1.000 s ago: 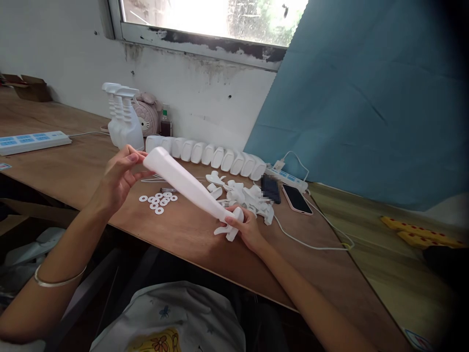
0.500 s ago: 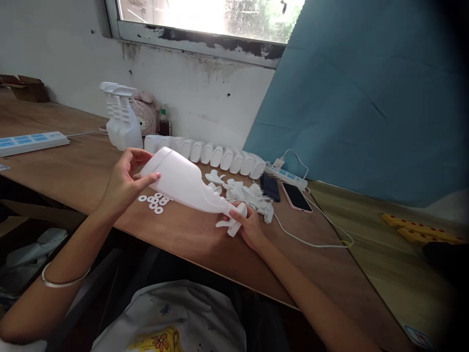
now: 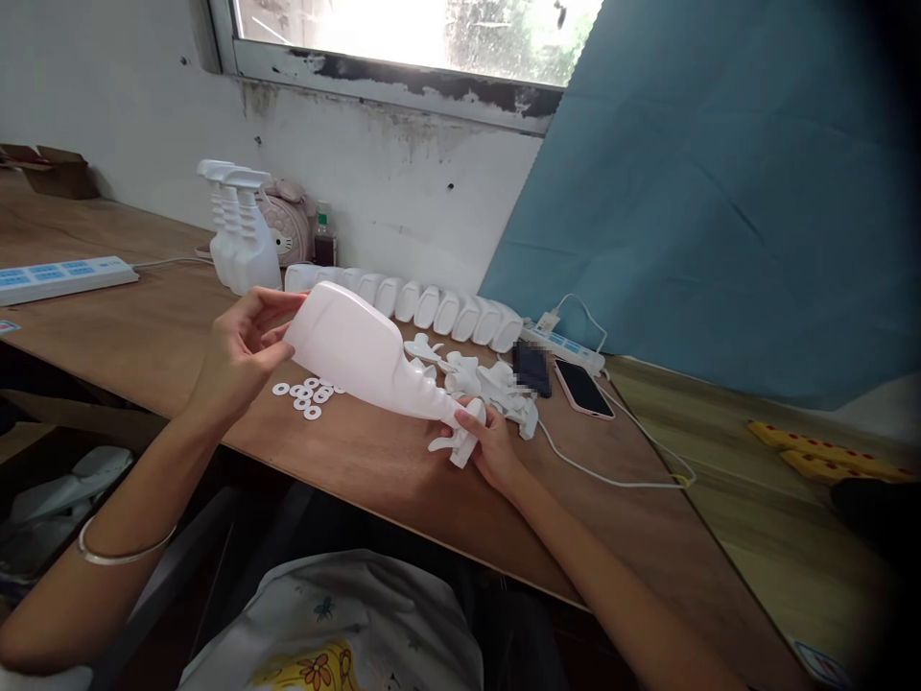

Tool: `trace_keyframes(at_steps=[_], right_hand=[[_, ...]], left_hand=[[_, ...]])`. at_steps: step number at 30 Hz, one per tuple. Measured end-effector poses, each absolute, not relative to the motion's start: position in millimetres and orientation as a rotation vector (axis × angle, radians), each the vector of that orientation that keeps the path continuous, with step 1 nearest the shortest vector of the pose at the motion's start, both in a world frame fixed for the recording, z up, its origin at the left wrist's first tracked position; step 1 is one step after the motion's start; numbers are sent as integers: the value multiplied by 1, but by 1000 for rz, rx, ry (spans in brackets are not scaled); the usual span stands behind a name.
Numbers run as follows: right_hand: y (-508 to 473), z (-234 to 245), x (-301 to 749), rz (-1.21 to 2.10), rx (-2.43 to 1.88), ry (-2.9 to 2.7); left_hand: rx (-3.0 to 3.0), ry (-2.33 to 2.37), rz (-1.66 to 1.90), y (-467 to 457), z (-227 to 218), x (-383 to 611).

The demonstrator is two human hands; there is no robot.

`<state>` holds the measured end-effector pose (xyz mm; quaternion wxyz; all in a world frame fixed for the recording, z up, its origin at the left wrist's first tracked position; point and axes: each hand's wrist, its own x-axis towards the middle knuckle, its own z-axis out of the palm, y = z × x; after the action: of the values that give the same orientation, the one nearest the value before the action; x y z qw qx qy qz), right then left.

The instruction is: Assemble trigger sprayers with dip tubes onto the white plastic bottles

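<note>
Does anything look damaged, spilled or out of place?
The window frame looks worn: dark patches break up its pale surface, and the wall below is stained. The spray heads lie jumbled near the neat row of bottles. The held bottle shows no visible damage. No spill shows.

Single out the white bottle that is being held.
The bottle slanting between the left hand, at its base, and the right hand, at its spray head; no hand touches the upright bottles or the row of bottles behind.
</note>
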<state>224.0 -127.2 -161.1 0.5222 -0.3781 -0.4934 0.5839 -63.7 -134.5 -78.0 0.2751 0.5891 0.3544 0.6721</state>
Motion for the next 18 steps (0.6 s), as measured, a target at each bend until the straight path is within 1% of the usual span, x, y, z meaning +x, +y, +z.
trace_keyframes(at_steps=[5,10,13,18], right_hand=[[-128,-160,223,1431,-897,-1196],[-127,-164,224,1463,-878,-1206],[-126,-165,225,1481,-876,-1204],[-128,-163,226,1503,-884,-1212]], left_hand=[[1485,810,1739,-132,-81,-61],[1329,537,1934,-133,-78,-53],[1268,362,1982,-137,-74,-53],[1125,348,2026,-141,-72,-52]])
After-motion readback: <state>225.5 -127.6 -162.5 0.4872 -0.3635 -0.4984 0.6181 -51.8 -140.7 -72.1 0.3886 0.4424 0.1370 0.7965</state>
